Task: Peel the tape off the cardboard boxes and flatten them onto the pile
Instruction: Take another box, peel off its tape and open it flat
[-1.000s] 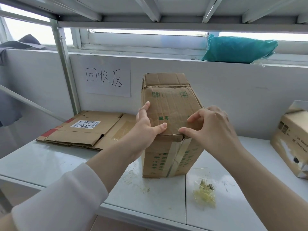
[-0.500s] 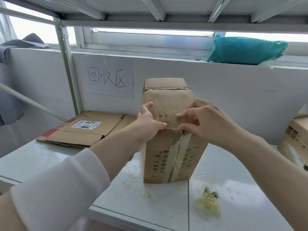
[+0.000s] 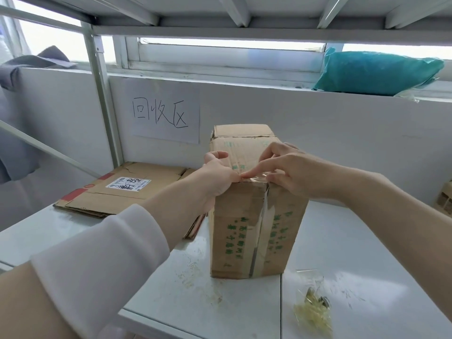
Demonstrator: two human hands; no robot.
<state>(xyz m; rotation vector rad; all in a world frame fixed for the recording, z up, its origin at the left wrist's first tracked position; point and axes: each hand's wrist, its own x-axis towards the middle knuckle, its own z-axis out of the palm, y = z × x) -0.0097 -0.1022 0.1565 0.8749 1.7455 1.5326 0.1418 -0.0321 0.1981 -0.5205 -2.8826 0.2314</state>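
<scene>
A tall brown cardboard box (image 3: pixel 238 231) with green print stands upright on the white table (image 3: pixel 171 304). A strip of clear tape (image 3: pixel 259 238) runs down its front seam and over the top edge. My left hand (image 3: pixel 217 177) grips the box's upper left corner, thumb on the front top edge. My right hand (image 3: pixel 293 172) is at the same edge, its forefinger and thumb pinching a lifted, shiny end of the tape. To the left behind the box lies the pile of flattened cardboard (image 3: pixel 122 194).
A crumpled wad of peeled tape (image 3: pixel 313 311) lies at the front right of the table. Another box (image 3: pixel 444 201) shows at the right edge. A metal shelf post (image 3: pixel 102 101) rises at the left. On the ledge above sits a teal bag (image 3: pixel 376 72).
My right hand has slid from the box's top face down to the front top edge, and a bit of clear tape now stands lifted there. The left hand keeps its hold.
</scene>
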